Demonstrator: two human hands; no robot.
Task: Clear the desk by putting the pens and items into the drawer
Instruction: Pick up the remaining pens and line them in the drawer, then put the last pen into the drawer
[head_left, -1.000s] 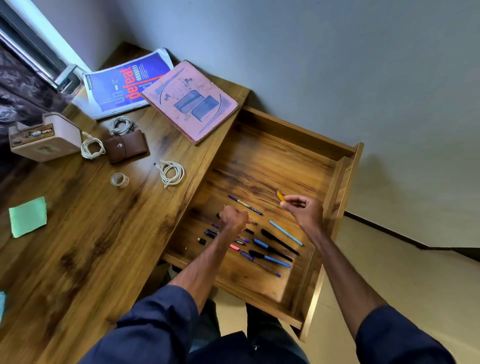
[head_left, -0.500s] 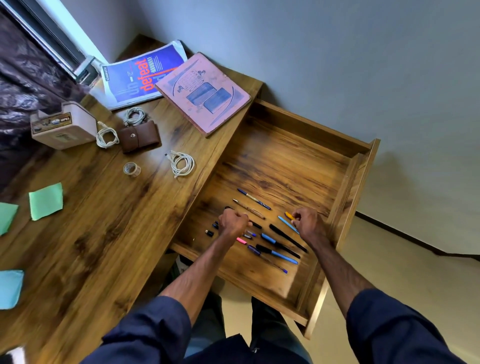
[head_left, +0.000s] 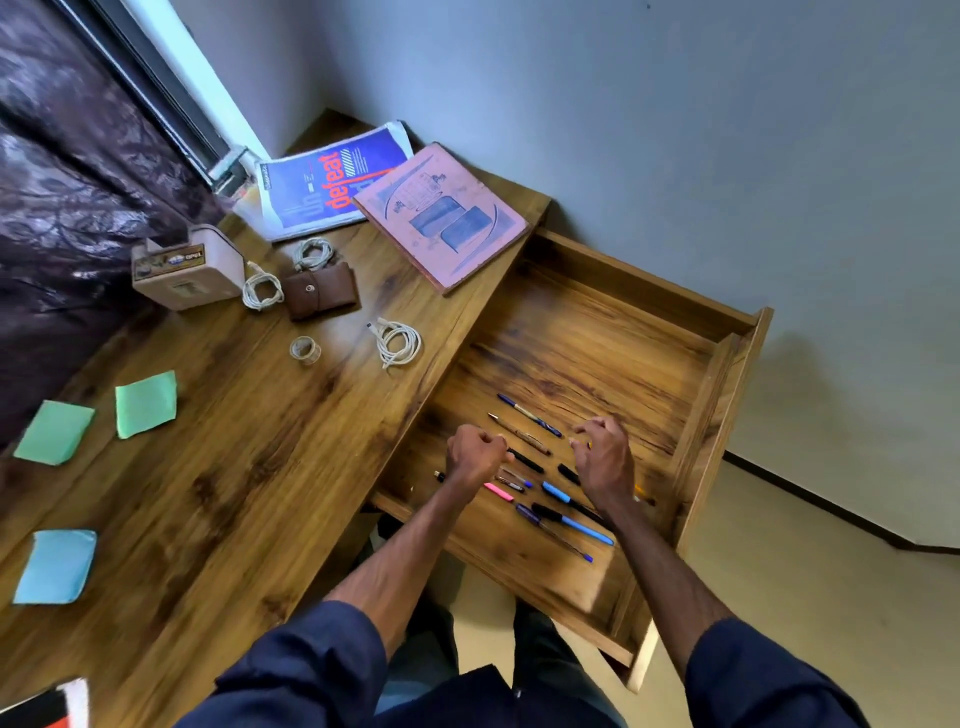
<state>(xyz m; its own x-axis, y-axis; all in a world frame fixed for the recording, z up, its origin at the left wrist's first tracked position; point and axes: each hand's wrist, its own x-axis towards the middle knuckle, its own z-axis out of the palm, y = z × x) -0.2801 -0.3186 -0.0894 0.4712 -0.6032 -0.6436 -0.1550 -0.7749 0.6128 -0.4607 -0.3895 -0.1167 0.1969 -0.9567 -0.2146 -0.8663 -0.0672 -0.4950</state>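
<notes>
The wooden drawer (head_left: 717, 395) stands pulled out to the right of the desk (head_left: 249, 467). Several pens (head_left: 571, 522) lie in rows on its floor near the front. My left hand (head_left: 475, 457) is a fist low over the left pens, and a black pen (head_left: 527, 461) sticks out of it. My right hand (head_left: 605, 465) hovers over the right pens with curled fingers pinching an orange pen (head_left: 638, 491); the pen runs under the palm and lies close to the drawer floor.
On the desk lie a pink notebook (head_left: 441, 218), a blue magazine (head_left: 322, 187), a brown pouch (head_left: 322, 291), three coiled white cables (head_left: 397, 343), a tape roll (head_left: 304, 349), a beige box (head_left: 189, 267) and several sticky-note pads (head_left: 145, 402).
My right hand came down from above the drawer and brought the orange pen low among the right-hand pens. The left fist stayed over the left pens. The view shifted.
</notes>
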